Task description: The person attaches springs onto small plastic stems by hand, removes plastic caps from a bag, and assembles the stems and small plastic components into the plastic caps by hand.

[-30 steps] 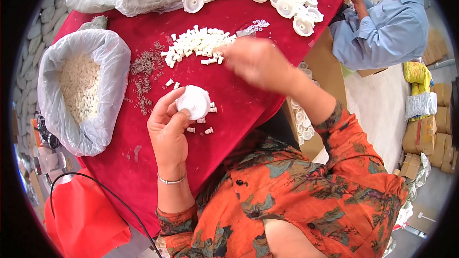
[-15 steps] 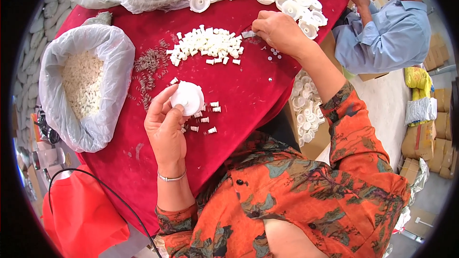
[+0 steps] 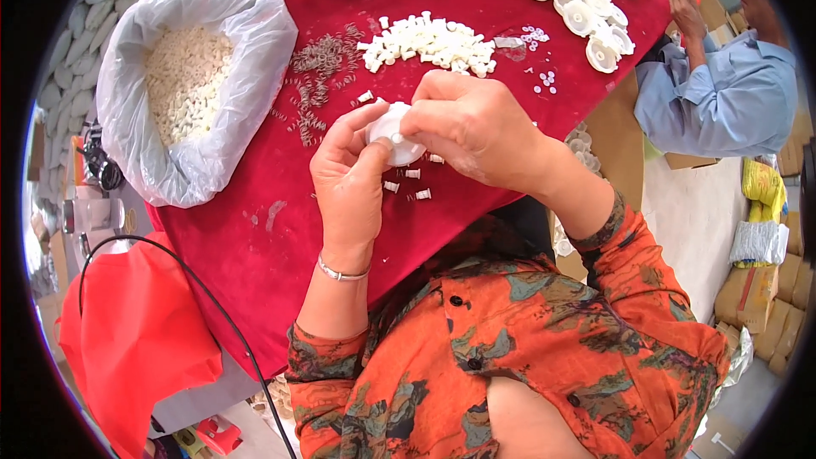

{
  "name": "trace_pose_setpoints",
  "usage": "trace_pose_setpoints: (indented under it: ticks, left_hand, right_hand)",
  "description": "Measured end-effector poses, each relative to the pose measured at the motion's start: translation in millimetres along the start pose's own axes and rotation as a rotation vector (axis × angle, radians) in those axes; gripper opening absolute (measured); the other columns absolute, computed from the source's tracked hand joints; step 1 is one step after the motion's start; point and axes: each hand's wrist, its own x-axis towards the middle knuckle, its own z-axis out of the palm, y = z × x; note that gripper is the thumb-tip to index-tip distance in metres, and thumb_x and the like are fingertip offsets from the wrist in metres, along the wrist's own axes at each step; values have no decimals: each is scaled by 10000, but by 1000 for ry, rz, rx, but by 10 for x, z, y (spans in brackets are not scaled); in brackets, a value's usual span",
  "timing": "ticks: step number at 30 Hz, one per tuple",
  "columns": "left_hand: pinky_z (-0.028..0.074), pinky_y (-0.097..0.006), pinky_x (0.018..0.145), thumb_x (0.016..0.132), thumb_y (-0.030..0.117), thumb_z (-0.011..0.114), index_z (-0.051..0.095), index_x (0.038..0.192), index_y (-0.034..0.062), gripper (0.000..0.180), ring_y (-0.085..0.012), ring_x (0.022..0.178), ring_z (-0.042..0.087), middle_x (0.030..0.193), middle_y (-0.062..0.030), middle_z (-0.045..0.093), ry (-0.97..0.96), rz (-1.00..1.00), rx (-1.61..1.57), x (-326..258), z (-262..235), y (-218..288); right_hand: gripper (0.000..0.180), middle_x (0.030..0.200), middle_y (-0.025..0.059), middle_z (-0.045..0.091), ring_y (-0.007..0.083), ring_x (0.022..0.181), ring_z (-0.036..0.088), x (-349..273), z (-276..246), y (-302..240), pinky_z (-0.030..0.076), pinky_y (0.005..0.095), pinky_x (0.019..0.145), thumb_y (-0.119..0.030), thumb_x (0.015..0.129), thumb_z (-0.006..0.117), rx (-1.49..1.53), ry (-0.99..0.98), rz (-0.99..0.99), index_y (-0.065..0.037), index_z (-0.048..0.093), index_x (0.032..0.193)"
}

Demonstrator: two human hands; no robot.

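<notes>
My left hand (image 3: 348, 191) grips a round white plastic disc (image 3: 393, 127) by its edge, thumb on its face. Above that face my right hand (image 3: 480, 127) is closed in a pinch, fingertips touching or almost touching the disc. Whatever the pinch holds is too small or hidden to make out. Under and beside the hands lie several small white pegs with springs (image 3: 414, 173). Beyond them is a heap of white pegs (image 3: 433, 44), with loose metal springs (image 3: 327, 58) to its left. Tiny white round pieces (image 3: 545, 82) and a small clear strip (image 3: 510, 42) lie to its right.
A plastic-lined sack of small cream-coloured pieces (image 3: 183, 89) stands at the left of the red-covered table (image 3: 246, 263). Many white discs (image 3: 578, 17) are piled at the far right. A black cable (image 3: 212, 297) hangs at lower left. A co-worker in blue (image 3: 714, 93) sits at right.
My right hand has come from beside the peg heap, near the tiny round pieces, back to the disc in my left hand. The view has shifted, so the table contents appear higher and farther right.
</notes>
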Motion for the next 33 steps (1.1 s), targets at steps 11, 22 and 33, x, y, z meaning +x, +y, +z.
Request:
trace_pose_setpoints:
  ticks: [11,22,33]
  left_hand:
    - [508,-222,688,874,-67,512,595,1157,-32,297,-95,798,626,952,-82,670,66,56,86,-4,-29,-10]
    - [545,-246,736,891,-35,585,580,1223,-13,332,-132,868,644,1040,-105,665,35,28,13,16,-56,-7]
    - [541,-254,766,873,-47,599,587,1208,-28,336,-134,888,644,1039,-112,670,57,119,119,18,-20,-8]
  right_hand:
    - [81,751,94,536,282,683,572,7,176,-110,493,383,596,-31,771,654,82,72,4,-50,600,829]
    - [138,759,99,537,267,682,571,-18,254,-53,481,357,590,-3,737,691,23,190,38,-30,579,813]
    - [130,755,99,548,235,672,567,-14,253,-21,471,318,580,27,746,690,137,179,84,-20,610,837]
